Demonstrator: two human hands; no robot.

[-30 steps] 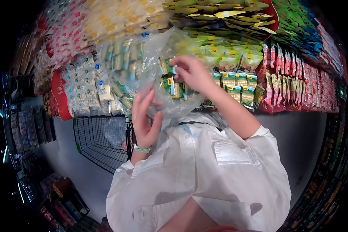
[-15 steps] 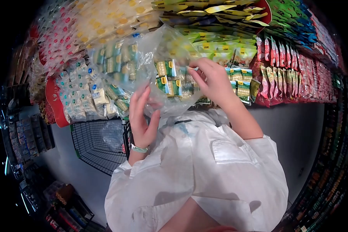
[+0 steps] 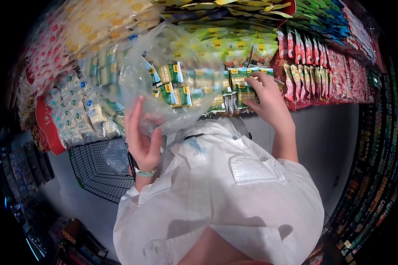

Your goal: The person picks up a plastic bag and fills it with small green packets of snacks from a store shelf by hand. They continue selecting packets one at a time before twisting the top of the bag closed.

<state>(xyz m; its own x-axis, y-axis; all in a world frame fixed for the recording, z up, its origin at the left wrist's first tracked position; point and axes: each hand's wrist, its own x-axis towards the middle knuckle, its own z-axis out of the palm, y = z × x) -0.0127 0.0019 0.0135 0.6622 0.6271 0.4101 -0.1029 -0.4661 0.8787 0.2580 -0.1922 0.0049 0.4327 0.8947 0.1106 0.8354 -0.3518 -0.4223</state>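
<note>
A clear plastic bag spreads over the shelf, its mouth wide. At its lower left edge is my left hand, index finger and thumb apart, some fingers seen blurred through the film; the bag hangs from this hand. Through the plastic show green and cream snack packets with yellow labels. To the right, my right hand reaches over a row of the same green packets, its fingers and thumb apart and fingertips right at the packets. Nothing shows held in it.
A black wire shopping cart with crumpled clear plastic inside stands at left. White-wrapped sweets fill a bin with a red divider. Lime-green bags lie behind, with red and pink packs to the right.
My right hand has let go of the bag's edge and moved right and down to the green packets, its fingers opening. The shelf, bag and left hand have shifted left in view.
</note>
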